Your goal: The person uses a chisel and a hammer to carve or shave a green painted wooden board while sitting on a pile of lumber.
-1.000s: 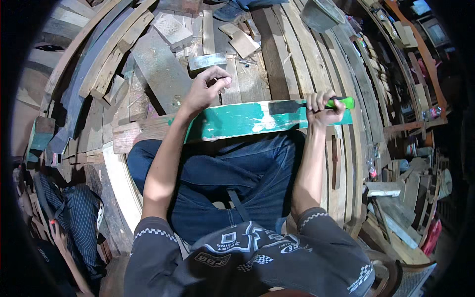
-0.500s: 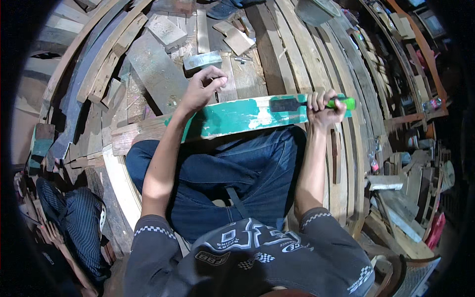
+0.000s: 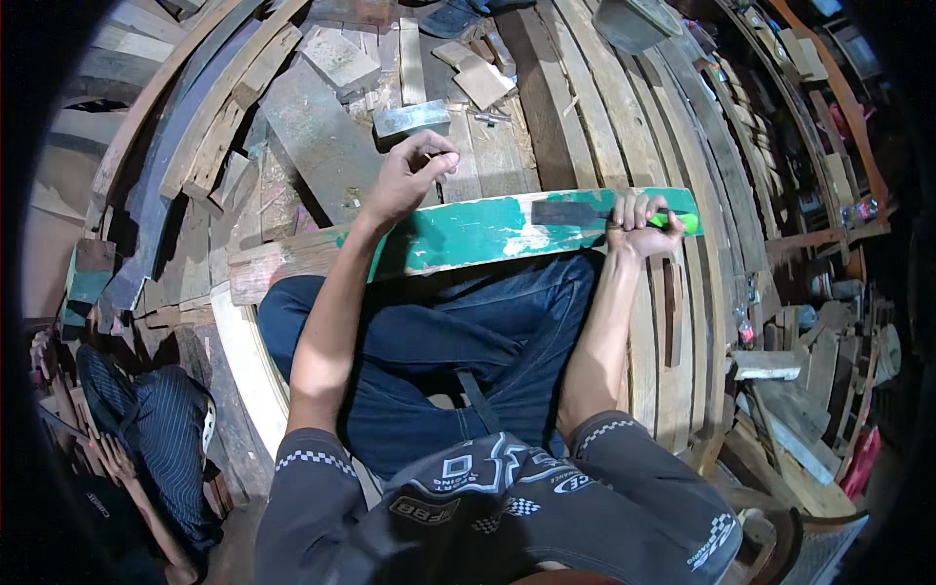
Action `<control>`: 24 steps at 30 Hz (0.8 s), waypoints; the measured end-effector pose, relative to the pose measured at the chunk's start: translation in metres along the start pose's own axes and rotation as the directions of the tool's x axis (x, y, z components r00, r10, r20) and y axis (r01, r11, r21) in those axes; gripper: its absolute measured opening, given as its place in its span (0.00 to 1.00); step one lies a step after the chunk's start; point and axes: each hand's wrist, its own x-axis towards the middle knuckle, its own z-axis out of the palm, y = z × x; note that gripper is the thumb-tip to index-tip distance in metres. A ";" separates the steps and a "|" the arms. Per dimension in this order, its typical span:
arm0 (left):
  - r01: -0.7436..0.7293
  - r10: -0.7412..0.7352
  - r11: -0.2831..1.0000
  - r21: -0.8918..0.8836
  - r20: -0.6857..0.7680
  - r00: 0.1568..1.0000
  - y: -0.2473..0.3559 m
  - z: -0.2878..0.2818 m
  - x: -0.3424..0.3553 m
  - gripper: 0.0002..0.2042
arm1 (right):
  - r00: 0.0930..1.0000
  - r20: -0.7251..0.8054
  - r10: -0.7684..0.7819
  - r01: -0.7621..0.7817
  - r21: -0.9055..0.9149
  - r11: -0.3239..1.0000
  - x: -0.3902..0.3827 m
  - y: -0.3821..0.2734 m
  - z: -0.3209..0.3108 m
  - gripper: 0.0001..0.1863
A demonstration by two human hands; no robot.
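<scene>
Holding a scraper [image 3: 568,214] low over a green-painted board [image 3: 444,239], toward its right end.

Board lies crosswise over the lap [image 3: 429,336], left end bare wood. Right hand [image 3: 641,231]: grip clenched round the scraper's green-and-black handle, blade pointing left at a pale worn patch [image 3: 526,239]; whether it touches, can't tell. Left hand [image 3: 408,177]: above the board's far edge, left of middle, fingers loosely curled; can't tell if anything is pinched there. Grey block [image 3: 412,119] just beyond. Step in hand, my reading: scraping paint. Next move would call for seating the blade at the patch's edge, board steadied.
</scene>
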 end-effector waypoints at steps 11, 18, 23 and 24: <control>0.026 -0.026 0.999 0.032 -0.010 1.000 0.006 -0.002 -0.003 0.08 | 0.987 0.044 0.152 -0.150 -0.057 0.987 -0.015 0.029 0.026 0.21; 0.028 -0.028 0.999 0.042 0.004 1.000 0.003 -0.001 -0.001 0.07 | 0.989 0.080 0.122 -0.122 -0.011 0.993 -0.009 0.035 0.014 0.19; 0.015 -0.015 0.998 0.065 0.003 1.000 0.012 0.001 -0.001 0.07 | 0.997 0.057 0.053 -0.054 0.016 0.998 0.005 0.022 0.023 0.20; 0.014 -0.012 0.996 0.085 -0.024 1.000 0.014 0.004 -0.001 0.06 | 0.995 0.068 0.070 -0.071 0.008 0.997 0.004 0.027 0.018 0.20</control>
